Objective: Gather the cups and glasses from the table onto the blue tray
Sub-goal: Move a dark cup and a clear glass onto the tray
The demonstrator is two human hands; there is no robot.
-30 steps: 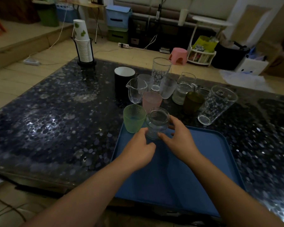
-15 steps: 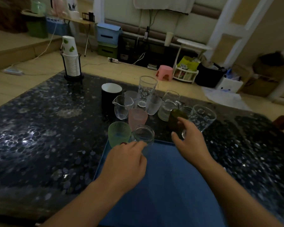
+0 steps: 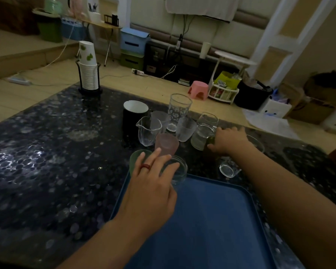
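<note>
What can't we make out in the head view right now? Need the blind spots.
- Dark green cup: mostly hidden by the right hand; the grip itself cannot be seen.
- Green cup: largely behind the left hand.
- Clear glass at the blue tray far edge: contact with the left fingers unclear.
- Blue tray: near end cut off by the bottom edge.
- Patterned glass: upper part hidden by the right forearm.

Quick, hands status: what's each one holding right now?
Left hand: open, fingers straight, resting against the clear glass.
Right hand: gripping the dark green cup.
</note>
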